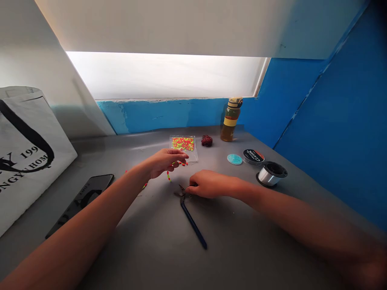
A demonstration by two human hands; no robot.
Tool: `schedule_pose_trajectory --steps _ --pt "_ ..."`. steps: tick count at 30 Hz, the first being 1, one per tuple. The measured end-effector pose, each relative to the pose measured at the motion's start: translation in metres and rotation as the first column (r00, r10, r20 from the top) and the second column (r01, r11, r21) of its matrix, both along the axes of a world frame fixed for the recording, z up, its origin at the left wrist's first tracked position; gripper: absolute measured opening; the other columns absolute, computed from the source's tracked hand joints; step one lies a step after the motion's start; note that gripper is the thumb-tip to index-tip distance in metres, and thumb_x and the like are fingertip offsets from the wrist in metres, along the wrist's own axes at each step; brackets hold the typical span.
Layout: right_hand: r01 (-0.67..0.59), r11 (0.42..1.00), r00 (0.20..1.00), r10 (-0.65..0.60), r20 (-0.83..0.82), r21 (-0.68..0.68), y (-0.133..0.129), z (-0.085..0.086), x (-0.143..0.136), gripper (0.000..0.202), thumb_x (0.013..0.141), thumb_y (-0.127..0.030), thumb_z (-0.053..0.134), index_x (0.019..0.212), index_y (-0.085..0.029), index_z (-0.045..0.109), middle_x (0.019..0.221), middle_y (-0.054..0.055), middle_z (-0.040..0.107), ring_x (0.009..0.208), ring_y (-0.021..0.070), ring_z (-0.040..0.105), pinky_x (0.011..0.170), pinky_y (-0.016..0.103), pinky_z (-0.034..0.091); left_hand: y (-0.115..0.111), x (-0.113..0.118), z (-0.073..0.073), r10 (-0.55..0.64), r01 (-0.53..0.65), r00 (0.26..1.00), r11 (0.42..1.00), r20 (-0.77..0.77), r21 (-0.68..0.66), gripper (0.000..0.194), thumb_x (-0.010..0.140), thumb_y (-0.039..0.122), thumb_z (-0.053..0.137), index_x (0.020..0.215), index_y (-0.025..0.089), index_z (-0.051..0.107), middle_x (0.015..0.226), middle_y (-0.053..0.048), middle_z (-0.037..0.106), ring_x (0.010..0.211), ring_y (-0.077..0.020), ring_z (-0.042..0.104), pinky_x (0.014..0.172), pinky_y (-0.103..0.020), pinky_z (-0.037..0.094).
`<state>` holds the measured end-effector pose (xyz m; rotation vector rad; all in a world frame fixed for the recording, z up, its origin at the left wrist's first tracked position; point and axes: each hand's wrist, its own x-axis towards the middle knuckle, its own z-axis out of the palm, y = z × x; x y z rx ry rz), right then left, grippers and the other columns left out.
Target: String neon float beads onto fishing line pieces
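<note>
My left hand (169, 161) is raised over the grey table, its fingers pinched at the end of a string of red and yellow-green beads (168, 176) that hangs below it. My right hand (205, 184) rests low on the table with curled fingers, at the jaws of dark blue-handled pliers (193, 224); what its fingertips hold is too small to make out. Behind my left hand lies a clear bag of red and yellow beads (183, 143). More beads (145, 185) show beside my left forearm.
A dark red yarn ball (207, 140) and a bottle (230, 121) stand at the back. On the right are a teal disc (234, 159), a round black-labelled case (253, 156) and a wire spool (271, 175). A phone (87, 195) and a white bag (30, 149) are at left.
</note>
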<state>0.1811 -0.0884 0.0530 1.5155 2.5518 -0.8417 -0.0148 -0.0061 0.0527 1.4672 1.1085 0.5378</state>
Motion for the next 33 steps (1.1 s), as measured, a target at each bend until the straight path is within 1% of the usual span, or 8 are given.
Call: schedule_pose_trajectory --steps 4,9,14,17,21,26,29,33 --pt "0.005 0.991 1.000 -0.006 0.009 0.137 0.002 0.005 0.001 0.039 0.088 -0.054 0.057 0.076 -0.019 0.070 0.071 0.005 0.066 0.064 0.0169 0.055 0.055 0.028 0.030 0.000 -0.001 0.002 0.001 -0.001 1.000 1.000 0.006 0.013 0.043 0.070 0.051 0.079 0.098 0.019 0.074 0.102 -0.008 0.065 0.067 -0.0095 0.046 0.052 -0.025 0.026" --pt "0.227 0.929 0.944 -0.136 -0.300 0.292 0.015 0.004 0.003 0.026 0.088 -0.045 0.063 0.085 -0.022 0.075 0.067 0.002 0.063 0.061 0.0142 0.051 0.057 0.028 0.027 -0.001 -0.001 0.003 -0.005 0.005 1.000 1.000 0.018 0.011 0.041 0.069 0.049 0.079 0.096 0.019 0.074 0.094 -0.007 0.064 0.066 -0.0101 0.046 0.051 -0.025 0.024" --pt "0.398 0.859 0.870 -0.241 -0.431 0.323 0.024 0.005 0.009 0.064 0.095 -0.066 0.039 0.070 -0.018 0.073 0.056 0.003 0.055 0.056 0.0146 0.051 0.056 0.029 0.028 -0.001 -0.002 0.005 -0.027 0.026 0.999 0.999 0.020 0.018 0.037 0.070 0.048 0.078 0.092 0.019 0.074 0.095 -0.006 0.064 0.064 -0.0093 0.045 0.051 -0.025 0.025" --pt "0.473 0.789 0.818 -0.229 -0.528 0.391 0.028 0.001 0.011 0.056 0.097 -0.062 0.040 0.097 -0.018 0.074 0.069 0.004 0.064 0.066 0.0168 0.057 0.060 0.028 0.034 -0.003 -0.001 0.008 -0.032 0.032 0.999 0.999 0.017 0.020 0.038 0.068 0.049 0.079 0.092 0.019 0.074 0.095 -0.007 0.064 0.063 -0.0092 0.045 0.051 -0.025 0.026" --pt "0.332 0.895 0.773 -0.077 -0.630 0.298 0.036 -0.010 0.012 0.045 0.090 -0.041 0.063 0.129 -0.018 0.061 0.097 0.007 0.072 0.082 0.0165 0.064 0.068 0.026 0.044 -0.008 0.002 0.013 -0.093 0.092 0.996 0.995 0.013 0.043 0.037 0.070 0.050 0.077 0.090 0.019 0.075 0.092 -0.007 0.066 0.064 -0.0104 0.047 0.052 -0.026 0.027" --pt "0.186 0.982 0.902 -0.157 -0.402 0.035 0.044 -0.015 0.021 0.027 0.088 -0.024 0.061 0.111 -0.014 0.070 0.088 0.008 0.074 0.073 0.0183 0.067 0.065 0.028 0.047 -0.004 -0.007 0.022 -0.032 0.036 0.998 0.995 -0.051 0.088 0.036 0.067 0.049 0.079 0.090 0.021 0.077 0.096 -0.009 0.068 0.064 -0.0118 0.047 0.052 -0.026 0.029" --pt "0.214 0.956 0.939 -0.145 -0.312 0.199 0.043 -0.013 0.022 0.035 0.083 -0.030 0.071 0.115 -0.015 0.070 0.110 0.013 0.072 0.092 0.0237 0.067 0.077 0.032 0.048 0.002 -0.017 0.028 0.010 -0.003 0.996 0.996 -0.086 0.088 0.038 0.065 0.047 0.082 0.093 0.021 0.079 0.097 -0.010 0.067 0.064 -0.0120 0.047 0.051 -0.026 0.030" --pt "0.233 0.887 0.836 0.028 -0.549 0.400 0.037 -0.010 0.013 0.047 0.089 -0.033 0.067 0.133 -0.020 0.060 0.125 0.011 0.066 0.101 0.0203 0.064 0.088 0.033 0.048 -0.003 -0.019 0.034 -0.015 0.021 0.996 0.998 -0.092 0.062 0.037 0.066 0.048 0.081 0.093 0.022 0.079 0.087 -0.009 0.065 0.062 -0.0123 0.045 0.050 -0.026 0.029"
